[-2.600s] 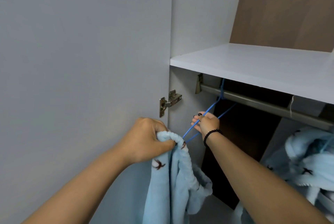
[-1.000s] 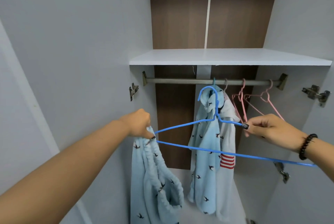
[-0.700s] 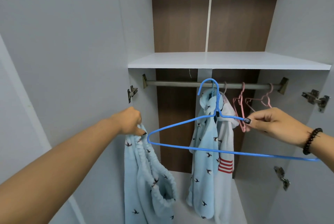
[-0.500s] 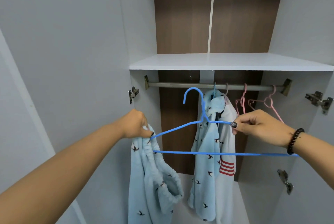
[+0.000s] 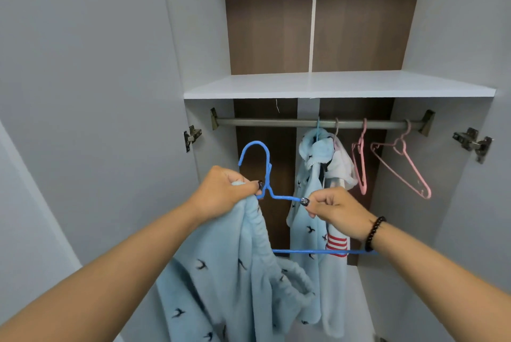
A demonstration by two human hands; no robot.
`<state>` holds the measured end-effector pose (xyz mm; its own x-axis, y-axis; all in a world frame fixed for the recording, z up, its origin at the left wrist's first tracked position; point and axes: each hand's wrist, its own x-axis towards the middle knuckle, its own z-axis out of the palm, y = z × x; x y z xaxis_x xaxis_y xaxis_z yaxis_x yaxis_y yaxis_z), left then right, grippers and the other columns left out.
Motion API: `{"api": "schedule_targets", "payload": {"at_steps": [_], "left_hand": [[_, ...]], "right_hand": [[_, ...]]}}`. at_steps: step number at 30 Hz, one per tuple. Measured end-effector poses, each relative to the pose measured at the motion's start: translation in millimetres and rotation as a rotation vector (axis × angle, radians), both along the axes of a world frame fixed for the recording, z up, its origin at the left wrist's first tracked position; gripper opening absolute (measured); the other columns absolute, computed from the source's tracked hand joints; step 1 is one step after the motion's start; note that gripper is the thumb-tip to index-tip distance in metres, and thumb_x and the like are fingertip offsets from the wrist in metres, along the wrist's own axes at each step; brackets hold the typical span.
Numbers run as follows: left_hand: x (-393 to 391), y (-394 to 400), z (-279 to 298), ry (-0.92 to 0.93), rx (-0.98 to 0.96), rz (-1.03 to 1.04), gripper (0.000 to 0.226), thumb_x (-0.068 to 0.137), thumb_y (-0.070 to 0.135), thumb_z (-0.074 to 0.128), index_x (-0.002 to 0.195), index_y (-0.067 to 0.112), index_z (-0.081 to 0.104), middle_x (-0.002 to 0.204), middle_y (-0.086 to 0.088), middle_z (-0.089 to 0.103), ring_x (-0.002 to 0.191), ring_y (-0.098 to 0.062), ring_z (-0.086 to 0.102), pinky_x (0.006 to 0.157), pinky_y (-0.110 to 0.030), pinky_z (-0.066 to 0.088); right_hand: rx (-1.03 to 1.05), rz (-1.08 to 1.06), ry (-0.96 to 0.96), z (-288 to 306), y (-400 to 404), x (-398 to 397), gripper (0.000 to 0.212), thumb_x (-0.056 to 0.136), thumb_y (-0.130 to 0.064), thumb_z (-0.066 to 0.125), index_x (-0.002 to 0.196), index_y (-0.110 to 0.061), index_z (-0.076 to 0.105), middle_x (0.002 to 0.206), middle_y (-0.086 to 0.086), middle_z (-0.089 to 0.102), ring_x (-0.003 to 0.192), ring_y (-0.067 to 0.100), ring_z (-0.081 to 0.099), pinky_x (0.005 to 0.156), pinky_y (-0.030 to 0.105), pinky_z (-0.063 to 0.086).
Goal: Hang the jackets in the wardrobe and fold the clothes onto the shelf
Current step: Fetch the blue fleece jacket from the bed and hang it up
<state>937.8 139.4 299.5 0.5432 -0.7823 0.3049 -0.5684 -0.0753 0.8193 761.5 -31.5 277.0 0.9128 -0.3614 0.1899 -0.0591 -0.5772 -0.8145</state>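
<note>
Pinching the blue hanger [image 5: 286, 198] in both hands [image 5: 221, 192] [image 5: 336, 210], we should feed it slowly into the fleece jacket [image 5: 235, 272], no snagging.

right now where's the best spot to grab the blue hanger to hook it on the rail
Probably the neck of the blue hanger, just under its hook, gripped from below. The hook stands upright and free beneath the rail. The right hand pinches one arm, and the left hand holds the light blue garment there.
</note>
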Motion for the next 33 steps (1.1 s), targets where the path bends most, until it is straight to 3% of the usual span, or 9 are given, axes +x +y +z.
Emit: {"api": "schedule_targets", "payload": {"at_steps": [3,7,10,15,19,23,28,31,33], "left_hand": [[-7,1,0,-0.167,0.069,-0.065,0.035,0.089,0.004,0.054,0.061,0.015,0.036,0.071,-0.018,0.066,0.072,-0.009,0.070,0.061,-0.026,0.046],[-13,6,-11,-0.480,0.152,-0.095,0.015,0.088,0.022,0.051,0.083,0.024,0.037,0.061,0.001,0.056,0.053,-0.014,0.050,0.055,-0.029,0.040],[-17,4,-16,-0.682,0.161,-0.026,0.029,0.097,0.045,0.043,0.074,0.028,0.040,0.052,0.007,0.044,0.048,-0.013,0.042,0.050,-0.025,0.037],[-18,-2,-21,-0.625,0.070,0.049,0.047,0.089,0.062,0.026,0.057,0.030,0.042,0.049,0.001,0.048,0.047,-0.019,0.047,0.052,-0.037,0.044],[-14,-5,-10,-0.435,-0.180,0.200,0.060,0.097,0.044,0.041,0.061,-0.001,0.056,0.047,-0.002,0.046,0.050,-0.015,0.048,0.051,-0.021,0.036],[-9,-8,6,-0.418,-0.219,0.222,0.053,0.102,0.028,0.041,0.057,0.002,0.056,0.045,0.009,0.043,0.047,-0.004,0.048,0.051,-0.010,0.036],[-18,-16,14,-0.446,-0.265,0.152,0.051,0.101,0.029,0.041,0.057,0.006,0.055,0.043,0.011,0.044,0.048,-0.003,0.048,0.054,-0.008,0.037],[-18,-16,18,-0.460,-0.280,0.141,0.052,0.101,0.028,0.040,0.058,0.004,0.056,0.044,0.011,0.044,0.048,-0.003,0.048,0.055,-0.008,0.037],[-12,-11,21,-0.455,-0.288,0.154,0.052,0.102,0.029,0.040,0.056,0.009,0.054,0.041,0.011,0.047,0.047,-0.004,0.048,0.054,-0.008,0.037]], "right_hand": [[0.151,-0.019,-0.081,-16,5,-1,0.035,0.094,-0.008,0.054,0.059,-0.010,0.058,0.040,-0.012,0.039,0.038,0.000,0.033,0.045,0.009,0.028],[0.120,-0.045,-0.146,-21,10,-1,0.034,0.093,-0.006,0.056,0.060,-0.011,0.061,0.041,-0.013,0.045,0.041,-0.001,0.040,0.047,0.007,0.032],[-0.048,-0.060,-0.138,-22,7,-1,0.031,0.091,-0.011,0.058,0.062,-0.019,0.063,0.045,-0.012,0.047,0.045,0.002,0.041,0.051,0.012,0.035],[-0.496,-0.279,-0.516,-17,-1,-8,0.017,0.086,-0.030,0.055,0.086,-0.015,0.063,0.087,-0.013,0.052,0.082,0.000,0.050,0.075,0.020,0.045],[-0.192,-0.848,-0.971,-35,-16,-33,0.037,0.079,-0.006,0.058,0.111,-0.021,0.048,0.115,-0.010,0.036,0.113,0.014,0.044,0.095,0.025,0.039],[0.200,-0.946,-0.632,-92,-10,-33,0.034,0.085,0.006,0.050,0.107,-0.020,0.047,0.113,0.000,0.044,0.102,0.021,0.050,0.092,0.034,0.044],[0.287,-0.223,-0.043,-144,38,0,0.012,0.093,-0.029,0.050,0.100,-0.025,0.059,0.103,0.003,0.064,0.092,0.019,0.060,0.082,0.024,0.048],[0.317,-0.020,0.267,-151,72,18,0.028,0.091,-0.039,0.045,0.096,-0.019,0.064,0.089,-0.001,0.061,0.083,0.018,0.054,0.079,0.031,0.042],[0.205,0.074,0.461,-158,81,17,0.042,0.095,-0.043,0.039,0.118,-0.013,0.057,0.103,0.000,0.054,0.089,0.013,0.047,0.081,0.027,0.036]]}}
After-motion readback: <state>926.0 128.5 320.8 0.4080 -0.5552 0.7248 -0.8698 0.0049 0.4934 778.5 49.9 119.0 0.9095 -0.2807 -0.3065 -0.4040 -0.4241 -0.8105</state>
